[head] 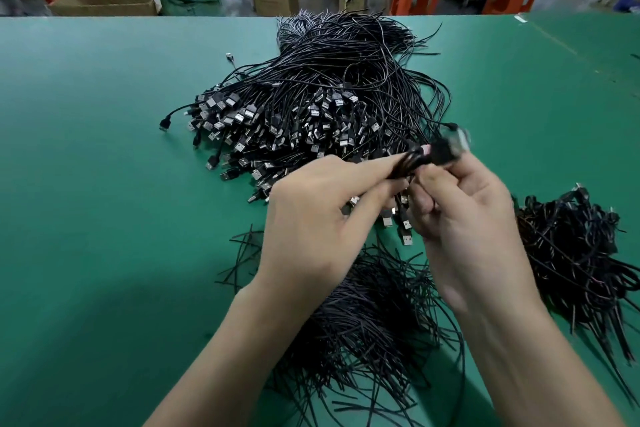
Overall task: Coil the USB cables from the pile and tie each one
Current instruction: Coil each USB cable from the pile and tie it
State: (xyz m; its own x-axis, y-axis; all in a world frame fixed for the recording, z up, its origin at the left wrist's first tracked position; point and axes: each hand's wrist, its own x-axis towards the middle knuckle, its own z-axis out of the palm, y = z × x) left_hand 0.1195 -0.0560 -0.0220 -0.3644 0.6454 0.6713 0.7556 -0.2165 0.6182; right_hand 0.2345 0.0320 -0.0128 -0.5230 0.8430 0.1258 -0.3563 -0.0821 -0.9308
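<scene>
Both hands hold a coiled USB cable (429,158) just above the near edge of the pile (311,107) on the green table (104,149). The cable is a thin black bundle, its plug end blurred. The left hand (311,218) pinches the strands and the right hand (467,218) curls round them. Loose black ties (363,315) lie beneath the wrists.

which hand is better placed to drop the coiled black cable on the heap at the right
Probably right: the right hand pinches the coiled black cable and sits beside the dark heap of cables; the left hand is farther.
</scene>
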